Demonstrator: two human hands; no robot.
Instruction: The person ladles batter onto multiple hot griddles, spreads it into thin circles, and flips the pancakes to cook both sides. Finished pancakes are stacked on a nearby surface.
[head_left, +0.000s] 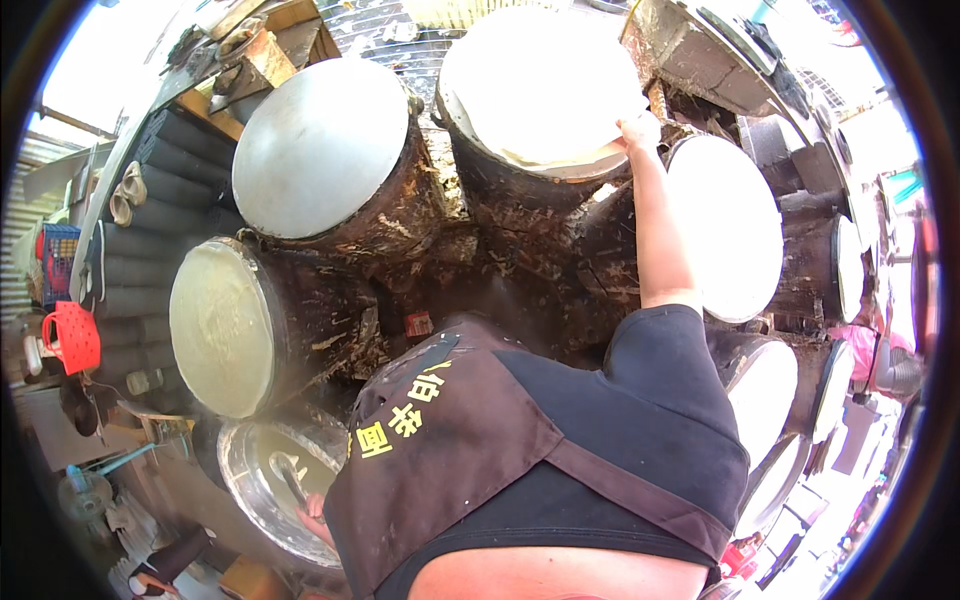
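My right hand [638,131] reaches far forward to the rim of a large round griddle [540,80], its fingers closed at the edge of a thin pale sheet of batter [585,155]. Glare washes out most of that surface. At the lower left my left hand [314,515] is closed around the handle of a ladle [288,476]. The ladle's head lies in pale liquid batter inside a round metal basin [240,480]. My torso hides part of the basin's right side.
More round griddles on dark, crusted drums curve around me: a bare grey one [320,150], a batter-coated one [222,330] and bright white ones [725,230] on the right. A red plastic basket [72,338] hangs at the left. A fan [85,495] stands lower left.
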